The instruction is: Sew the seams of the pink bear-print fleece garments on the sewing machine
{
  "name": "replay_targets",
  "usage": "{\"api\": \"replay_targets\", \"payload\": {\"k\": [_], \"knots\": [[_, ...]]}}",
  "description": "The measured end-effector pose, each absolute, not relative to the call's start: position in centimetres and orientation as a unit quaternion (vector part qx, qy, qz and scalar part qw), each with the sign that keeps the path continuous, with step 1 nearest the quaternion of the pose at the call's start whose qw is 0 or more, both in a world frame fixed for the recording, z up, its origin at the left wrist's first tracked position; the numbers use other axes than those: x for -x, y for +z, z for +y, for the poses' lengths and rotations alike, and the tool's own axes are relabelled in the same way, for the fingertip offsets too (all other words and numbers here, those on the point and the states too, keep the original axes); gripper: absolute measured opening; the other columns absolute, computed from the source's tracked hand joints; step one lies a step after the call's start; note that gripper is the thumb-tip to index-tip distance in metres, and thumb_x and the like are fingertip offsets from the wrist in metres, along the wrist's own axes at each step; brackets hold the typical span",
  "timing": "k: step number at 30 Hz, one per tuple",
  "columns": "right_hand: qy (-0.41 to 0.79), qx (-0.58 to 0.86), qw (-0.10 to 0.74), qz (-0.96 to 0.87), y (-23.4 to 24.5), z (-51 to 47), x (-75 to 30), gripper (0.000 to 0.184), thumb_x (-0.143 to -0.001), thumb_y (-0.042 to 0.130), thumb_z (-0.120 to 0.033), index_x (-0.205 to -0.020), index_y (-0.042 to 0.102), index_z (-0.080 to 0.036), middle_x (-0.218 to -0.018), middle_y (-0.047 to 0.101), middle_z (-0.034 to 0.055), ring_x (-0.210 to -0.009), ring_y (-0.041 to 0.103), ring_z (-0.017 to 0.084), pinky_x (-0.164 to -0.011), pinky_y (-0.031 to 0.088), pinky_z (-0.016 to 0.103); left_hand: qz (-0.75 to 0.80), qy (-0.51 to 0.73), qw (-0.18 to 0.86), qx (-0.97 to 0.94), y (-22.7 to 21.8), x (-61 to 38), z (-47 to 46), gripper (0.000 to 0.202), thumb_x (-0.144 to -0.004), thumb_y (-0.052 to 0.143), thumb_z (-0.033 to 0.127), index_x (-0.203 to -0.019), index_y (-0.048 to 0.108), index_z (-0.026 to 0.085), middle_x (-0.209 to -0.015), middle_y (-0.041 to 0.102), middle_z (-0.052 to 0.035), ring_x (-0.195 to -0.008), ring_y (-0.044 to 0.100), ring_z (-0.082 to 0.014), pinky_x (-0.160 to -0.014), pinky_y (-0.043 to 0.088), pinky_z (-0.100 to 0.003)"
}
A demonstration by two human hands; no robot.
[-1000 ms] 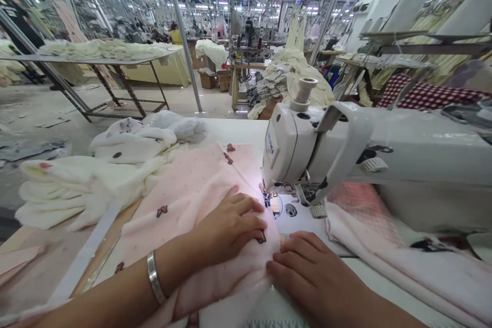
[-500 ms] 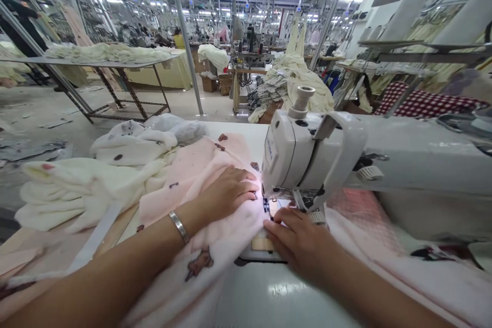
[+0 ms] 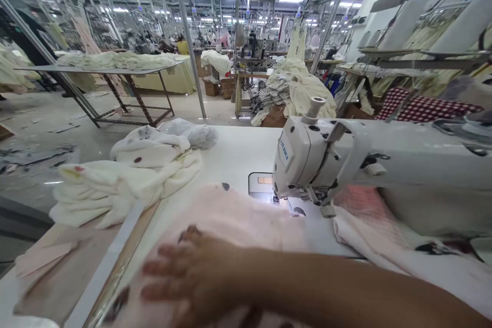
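Observation:
My right arm stretches across the front of the view to the left. My right hand, blurred by motion, lies over pale pink printed fabric with its fingers apart, palm down. The fabric spreads over the white table, and its far edge reaches the needle area of a white sewing machine. A dark print shows on the fabric near its far corner. I do not see my left hand; the bottom of the view is partly covered by my right arm.
Cream printed fabric lies heaped on the table at left, near a white strip. More pink fabric sits under the machine arm at right. Beyond stand a metal-legged table with cloth and a large cream pile.
My right hand has left the needle area and swung left across the fabric. My left hand has gone out of view. The pink fabric has shifted toward me, uncovering the machine's plate.

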State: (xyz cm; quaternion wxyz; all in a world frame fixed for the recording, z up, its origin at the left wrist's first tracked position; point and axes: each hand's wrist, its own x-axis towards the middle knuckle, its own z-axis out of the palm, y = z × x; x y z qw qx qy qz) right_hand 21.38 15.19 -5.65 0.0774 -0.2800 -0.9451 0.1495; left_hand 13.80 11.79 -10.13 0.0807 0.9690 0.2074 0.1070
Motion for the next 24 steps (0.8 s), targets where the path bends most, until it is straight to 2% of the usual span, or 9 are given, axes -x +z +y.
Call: {"api": "replay_targets", "payload": {"k": [2,3,6,9,12,15,17,20,24], "knots": [[0.138,0.413,0.078,-0.897,-6.0,18.7,-22.4,0.064,-0.083,0.051,-0.06,-0.135,0.04,-0.025,-0.149,0.026,-0.0005,-0.138,0.017,0.022,-0.112,0.019,0.043,0.217,0.116,0.09,-0.965,-9.1,-12.2,11.6,0.026,-0.093,0.042,0.038,-0.116,0.054,0.035,-0.12,0.059,-0.0001,-0.11,0.054,-0.018,-0.093,0.046,-0.04],[0.126,0.473,0.084,-0.868,-5.9,20.0,-23.1,0.056,-0.088,0.051,-0.048,-0.135,0.04,-0.019,-0.149,0.026,0.0052,-0.138,0.017,0.024,-0.112,0.017,0.045,0.247,0.124,0.082,-0.958,-8.7,-11.4,11.9,0.03,-0.094,0.037,0.035,-0.121,0.051,0.034,-0.12,0.059,-0.0001,-0.112,0.053,-0.0179,-0.093,0.046,-0.04],[0.101,0.554,0.108,-0.819,-5.3,20.2,-25.4,0.046,-0.097,0.03,-0.024,-0.139,0.029,-0.005,-0.149,0.019,0.0179,-0.139,0.012,0.028,-0.109,0.012,0.056,0.29,0.163,0.026,-0.943,-8.2,-8.8,14.4,0.042,-0.095,0.031,0.032,-0.132,0.041,0.014,-0.127,0.054,-0.0133,-0.118,0.049,-0.0248,-0.094,0.044,-0.045],[0.116,0.499,0.093,-0.854,-5.1,13.9,-27.6,0.052,-0.093,0.042,-0.04,-0.14,0.031,-0.02,-0.15,0.023,0.0049,-0.138,0.016,0.023,-0.112,0.017,0.046,0.212,0.152,-0.072,-0.963,-8.4,-5.4,17.6,0.053,-0.092,0.039,0.041,-0.137,0.035,0.013,-0.135,0.047,-0.015,-0.123,0.045,-0.0286,-0.097,0.039,-0.044],[0.105,0.475,0.032,-0.873,-5.2,5.5,-31.2,0.055,-0.09,0.041,-0.053,-0.136,0.039,-0.022,-0.145,0.033,0.0053,-0.134,0.028,0.028,-0.107,0.027,0.052,0.156,0.114,-0.134,-0.972,-7.7,-2.4,18.8,0.056,-0.089,0.044,0.045,-0.14,0.032,0.022,-0.14,0.042,-0.0095,-0.124,0.044,-0.0261,-0.096,0.038,-0.038],[-0.027,0.533,0.055,-0.844,-5.1,0.5,-35.3,0.041,-0.087,0.052,-0.044,-0.123,0.053,-0.024,-0.134,0.05,0.0108,-0.122,0.046,0.034,-0.09,0.044,0.053,0.165,0.115,-0.122,-0.972,-5.9,-3.0,17.6,0.047,-0.086,0.048,0.041,-0.128,0.048,0.021,-0.132,0.051,-0.0119,-0.116,0.049,-0.0306,-0.088,0.041,-0.043],[-0.045,0.554,0.114,-0.824,-5.0,-0.2,-36.7,0.03,-0.089,0.051,-0.03,-0.119,0.055,-0.024,-0.118,0.06,0.0116,-0.109,0.055,0.029,-0.082,0.048,0.045,0.181,0.103,-0.053,-0.977,-4.7,-5.9,16.0,0.027,-0.083,0.05,0.027,-0.107,0.06,0.021,-0.12,0.059,-0.0114,-0.104,0.055,-0.0302,-0.081,0.044,-0.043],[0.039,0.557,0.129,-0.82,-5.0,1.0,-36.3,0.03,-0.09,0.047,-0.019,-0.117,0.055,-0.028,-0.093,0.06,0.0062,-0.083,0.056,0.019,-0.068,0.045,0.033,0.164,0.043,0.064,-0.983,-4.2,-11.7,13.8,0.016,-0.071,0.051,0.011,-0.082,0.059,0.019,-0.091,0.062,-0.0073,-0.077,0.056,-0.0236,-0.067,0.047,-0.038],[0.037,0.603,0.087,-0.792,-5.0,2.7,-34.8,0.009,-0.086,0.058,-0.029,-0.092,0.064,-0.03,-0.073,0.054,0.0014,-0.072,0.047,0.019,-0.065,0.033,0.034,0.149,0.015,0.043,-0.988,-4.6,-16.6,13.2,0.016,-0.069,0.053,0.012,-0.084,0.055,0.016,-0.082,0.057,-0.008,-0.071,0.052,-0.0255,-0.06,0.047,-0.041]]}}
